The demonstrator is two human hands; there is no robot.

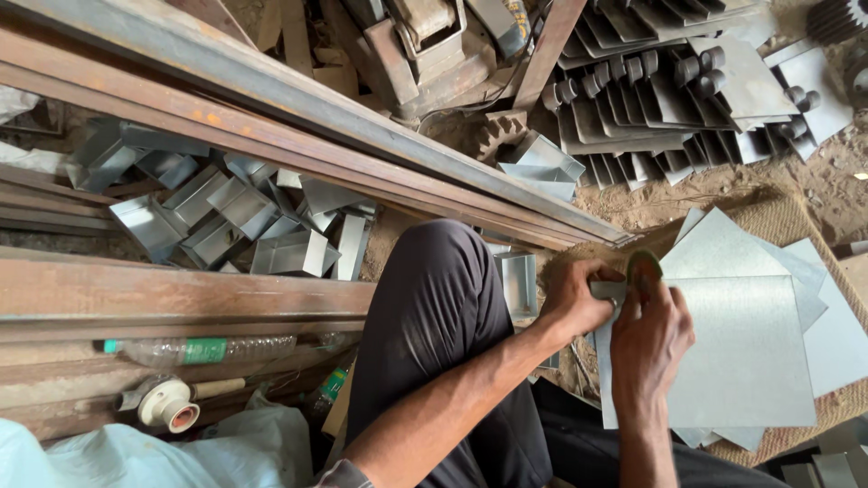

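Left hand has its fingers curled shut around the near-left edge of the top galvanised sheet, pinching it where a small folded strip sticks out; the sheet lies flat on a stack of similar sheets, just right of the person's dark-trousered knee. Right hand lies over that same edge, fingers closed on a green-handled tool I can't identify. Sheet looks thin, light, springy, sharp-edged and slick: grip it on the edge, thumb on top.
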